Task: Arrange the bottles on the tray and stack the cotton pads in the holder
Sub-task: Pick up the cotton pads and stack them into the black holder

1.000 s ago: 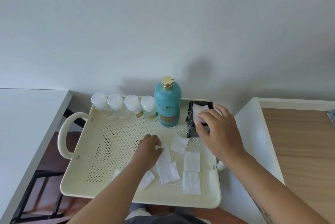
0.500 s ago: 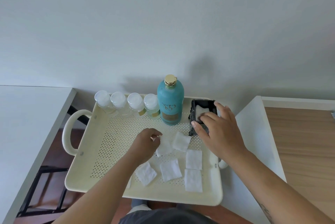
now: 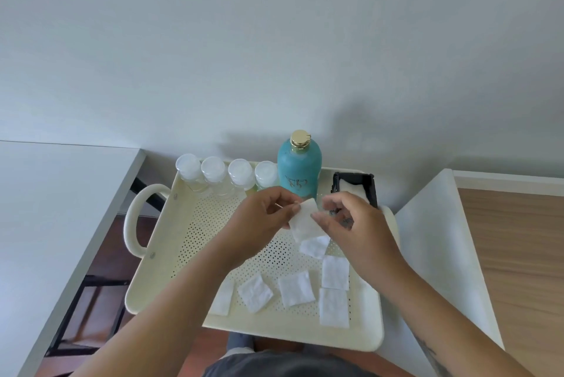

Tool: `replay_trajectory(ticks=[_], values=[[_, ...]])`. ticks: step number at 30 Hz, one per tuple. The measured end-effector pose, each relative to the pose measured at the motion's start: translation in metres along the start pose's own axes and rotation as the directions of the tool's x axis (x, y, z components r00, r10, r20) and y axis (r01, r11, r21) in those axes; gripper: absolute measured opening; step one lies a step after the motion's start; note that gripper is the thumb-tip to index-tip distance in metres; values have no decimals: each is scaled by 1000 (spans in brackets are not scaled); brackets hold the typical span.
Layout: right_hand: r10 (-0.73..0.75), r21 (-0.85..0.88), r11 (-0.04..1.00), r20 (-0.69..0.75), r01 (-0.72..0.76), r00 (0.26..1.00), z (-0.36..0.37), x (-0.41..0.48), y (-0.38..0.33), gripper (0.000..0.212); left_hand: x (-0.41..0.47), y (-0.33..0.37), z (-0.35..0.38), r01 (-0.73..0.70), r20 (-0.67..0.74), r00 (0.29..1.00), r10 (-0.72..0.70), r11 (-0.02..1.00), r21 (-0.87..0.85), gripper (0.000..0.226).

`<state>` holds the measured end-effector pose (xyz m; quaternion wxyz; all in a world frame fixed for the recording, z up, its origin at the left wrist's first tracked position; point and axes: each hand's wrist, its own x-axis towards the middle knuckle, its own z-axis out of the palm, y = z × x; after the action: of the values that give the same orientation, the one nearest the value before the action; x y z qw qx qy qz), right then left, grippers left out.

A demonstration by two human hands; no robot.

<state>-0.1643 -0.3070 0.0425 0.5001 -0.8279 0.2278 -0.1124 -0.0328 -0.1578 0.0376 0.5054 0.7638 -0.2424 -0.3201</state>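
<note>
With the bottles lined up at the tray's (image 3: pixel 143 291) back, both hands, left hand (image 3: pixel 259 224) and right hand (image 3: pixel 354 224), pinched one cotton pad (image 3: pixel 305 219) mid-air, probably passing it rightward toward the black holder (image 3: pixel 370 190).

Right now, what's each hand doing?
Left hand: pinching one edge of a cotton pad.
Right hand: fingers on the same pad's other edge.
</note>
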Motion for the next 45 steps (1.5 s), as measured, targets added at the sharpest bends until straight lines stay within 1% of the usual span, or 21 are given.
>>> replay_trajectory(ticks=[2, 4, 7, 10, 13, 15, 17, 20, 24, 28, 30, 32, 35, 38, 40, 42, 45], values=[[101, 131, 986, 54, -107, 993, 1, 2, -3, 15, -1, 6, 1, -21, 15, 1000, 21, 1000, -19, 7], [138, 209, 967, 68, -149, 988, 0, 3, -3, 5, -1, 9, 2, -35, 25, 999, 36, 999, -37, 7], [144, 242, 959, 22, -145, 989, -3, 6, -3, 3, 0, 6, 2, -26, 15, 1000, 27, 998, -61, 8], [144, 213, 968, -48, -131, 988, -11, 14, -1, 4, -2, -9, -3, 11, -63, 998, -12, 1000, -18, 10], [147, 117, 985, -163, -129, 976, -20, 24, 6, 5, -6, -35, -13, 119, -181, 979, -94, 983, 137, 9], [147, 69, 989, -245, -134, 958, -26, 29, 11, 5, -11, -55, -22, 199, -239, 962, -136, 944, 265, 9], [157, 43, 988, -295, -151, 942, -30, 32, 17, 6, -19, -74, -31, 253, -253, 953, -167, 898, 360, 9], [163, -16, 984, -310, -176, 937, -33, 35, 24, 7, -33, -97, -42, 317, -239, 944, -226, 817, 482, 9], [86, -135, 982, -314, -135, 945, -28, 37, 24, 10, -46, -116, -51, 406, -245, 914, -324, 737, 541, 20], [-4, -264, 961, -317, -84, 948, -26, 38, 25, 7, -53, -122, -53, 396, -161, 908, -387, 667, 631, 33], [-82, -368, 928, -344, -54, 935, -26, 36, 28, 7, -53, -122, -53, 384, -146, 910, -388, 658, 647, 36], [-174, -467, 884, -356, -14, 918, -24, 32, 31, 8, -53, -121, -53, 383, -141, 912, -385, 678, 627, 37], [-282, -539, 837, -272, 97, 920, -20, 25, 34, 10, -53, -120, -57, 377, -107, 909, -404, 680, 629, 39], [-349, -572, 796, -162, 201, 923, -13, 18, 35, 15, -53, -121, -59, 358, -65, 893, -445, 616, 702, 32], [-386, -602, 759, -109, 248, 916, -10, 16, 37, 17, -52, -122, -60, 364, -70, 885, -461, 589, 721, 24], [-408, -625, 731, -77, 275, 910, -9, 16, 39, 18, -52, -124, -60, 367, -79, 883, -463, 576, 731, 19], [-415, -651, 710, -82, 266, 906, -10, 18, 42, 18, -54, -127, -60, 361, -83, 889, -450, 576, 733, 22]])
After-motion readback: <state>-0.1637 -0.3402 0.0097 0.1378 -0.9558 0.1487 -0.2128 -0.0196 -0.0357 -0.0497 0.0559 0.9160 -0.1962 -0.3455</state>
